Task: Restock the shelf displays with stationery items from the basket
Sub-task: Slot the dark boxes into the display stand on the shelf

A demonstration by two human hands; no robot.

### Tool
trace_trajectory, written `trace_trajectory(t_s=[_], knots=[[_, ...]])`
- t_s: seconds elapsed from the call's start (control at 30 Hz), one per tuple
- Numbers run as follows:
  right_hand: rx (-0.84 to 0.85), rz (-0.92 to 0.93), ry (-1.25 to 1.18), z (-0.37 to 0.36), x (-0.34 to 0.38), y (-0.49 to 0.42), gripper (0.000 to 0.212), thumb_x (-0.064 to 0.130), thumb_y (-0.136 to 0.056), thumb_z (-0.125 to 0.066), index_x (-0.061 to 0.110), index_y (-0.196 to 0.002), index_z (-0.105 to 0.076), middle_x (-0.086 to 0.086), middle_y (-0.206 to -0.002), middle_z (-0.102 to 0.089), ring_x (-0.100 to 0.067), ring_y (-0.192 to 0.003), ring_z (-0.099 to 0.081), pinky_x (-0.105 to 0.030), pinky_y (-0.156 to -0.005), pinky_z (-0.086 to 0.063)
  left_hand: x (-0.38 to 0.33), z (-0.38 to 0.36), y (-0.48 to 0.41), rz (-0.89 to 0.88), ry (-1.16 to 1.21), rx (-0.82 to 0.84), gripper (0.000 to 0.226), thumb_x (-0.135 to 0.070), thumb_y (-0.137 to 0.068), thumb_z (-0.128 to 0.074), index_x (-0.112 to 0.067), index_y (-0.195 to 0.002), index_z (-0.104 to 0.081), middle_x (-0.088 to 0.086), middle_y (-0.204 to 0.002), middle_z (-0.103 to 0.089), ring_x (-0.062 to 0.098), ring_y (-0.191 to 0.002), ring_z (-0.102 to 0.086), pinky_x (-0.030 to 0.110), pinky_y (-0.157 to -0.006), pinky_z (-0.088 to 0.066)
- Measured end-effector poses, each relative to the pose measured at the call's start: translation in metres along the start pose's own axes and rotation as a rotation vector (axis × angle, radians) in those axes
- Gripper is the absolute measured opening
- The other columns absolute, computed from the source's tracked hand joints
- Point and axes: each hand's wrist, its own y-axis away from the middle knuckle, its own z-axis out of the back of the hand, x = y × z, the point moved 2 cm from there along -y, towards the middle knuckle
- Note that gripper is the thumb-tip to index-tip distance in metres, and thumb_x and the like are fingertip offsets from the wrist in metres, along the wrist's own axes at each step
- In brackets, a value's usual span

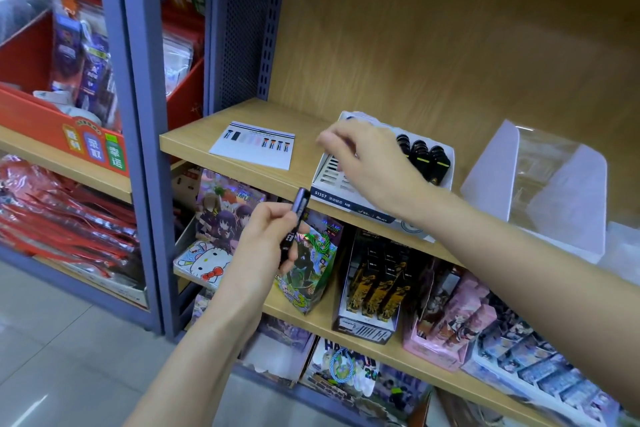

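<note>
Red display box (41, 107): one, cardboard, in the left bay, with glossy packets standing in it.
Printed card (252, 146): one flat white sheet lying on the wooden shelf (187, 139), left of the tray.
Left hand (259, 243): below the shelf's front edge, fingers curled round a slim dark case (300, 204).
Slim dark case: hard and glossy with a purple sheen on top, held nearly upright, its tip level with the shelf edge, just left of the tray. I cannot tell whether it is one or more.
Display tray (327, 180): one, white card, with a ribbed slotted insert.
Right hand (370, 163): over the tray's ribbed left part, fingers bent downward and blurred. I cannot tell whether it holds anything.
Black cases (424, 154): three, ridged, in a row at the tray's back right, just beside the right hand.
Clear cover (547, 177): one, of transparent plastic, right of the tray.
</note>
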Motion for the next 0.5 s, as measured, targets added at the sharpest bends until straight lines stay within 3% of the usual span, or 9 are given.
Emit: trace_trajectory(t_s=[0.1, 0.17, 0.23, 0.37, 0.5], knots=[[0.223, -0.131, -0.124, -0.007, 0.012, 0.027, 0.035, 0.033, -0.099, -0.043, 0.009, -0.090, -0.067, -0.008, -0.073, -0.067, -0.015, -0.062, -0.062, -0.031, -0.070, -0.050, -0.001, -0.002, 0.009, -0.119, -0.165, 0.018, 0.009, -0.016, -0.091, -0.059, -0.021, -0.098, -0.057, -0.007, -0.081, -0.057, 0.005, -0.061, -0.046, 0.017, -0.059, -0.038], [0.315, -0.200, -0.254, -0.010, 0.010, 0.039, 0.019, 0.026, -0.096, -0.053, 0.013, -0.091, -0.065, -0.004, -0.065, -0.066, -0.014, -0.059, -0.065, -0.030, -0.069, -0.055, -0.002, -0.002, 0.010, -0.177, -0.224, 0.024, 0.017, -0.016, -0.086, -0.066, -0.024, -0.100, -0.060, -0.013, -0.084, -0.061, 0.001, -0.071, -0.052, 0.016, -0.065, -0.041], [0.307, -0.250, -0.392, -0.008, 0.005, 0.046, 0.003, 0.017, -0.092, -0.059, 0.016, -0.092, -0.062, 0.001, -0.063, -0.064, -0.015, -0.062, -0.067, -0.033, -0.071, -0.059, -0.004, -0.002, 0.012, -0.206, -0.247, 0.002, 0.020, -0.014, -0.082, -0.071, -0.023, -0.098, -0.063, -0.013, -0.085, -0.066, -0.005, -0.074, -0.056, 0.011, -0.064, -0.043], [0.186, -0.334, -0.618, 0.003, -0.007, 0.062, 0.012, 0.006, -0.088, -0.062, 0.016, -0.086, -0.058, -0.004, -0.072, -0.063, -0.016, -0.072, -0.070, -0.029, -0.073, -0.059, -0.007, -0.003, 0.013, -0.150, -0.102, -0.046, 0.021, -0.009, -0.082, -0.070, -0.012, -0.101, -0.063, -0.009, -0.073, -0.067, -0.002, -0.055, -0.057, 0.010, -0.054, -0.045], [0.220, -0.325, -0.492, 0.008, -0.019, 0.086, 0.013, 0.016, -0.084, -0.069, 0.023, -0.086, -0.059, -0.001, -0.078, -0.071, -0.015, -0.079, -0.070, -0.028, -0.078, -0.056, -0.009, -0.009, 0.015, -0.177, 0.024, -0.079, 0.016, -0.006, -0.084, -0.066, -0.012, -0.098, -0.061, 0.001, -0.080, -0.065, 0.002, -0.062, -0.062, 0.008, -0.058, -0.047]])
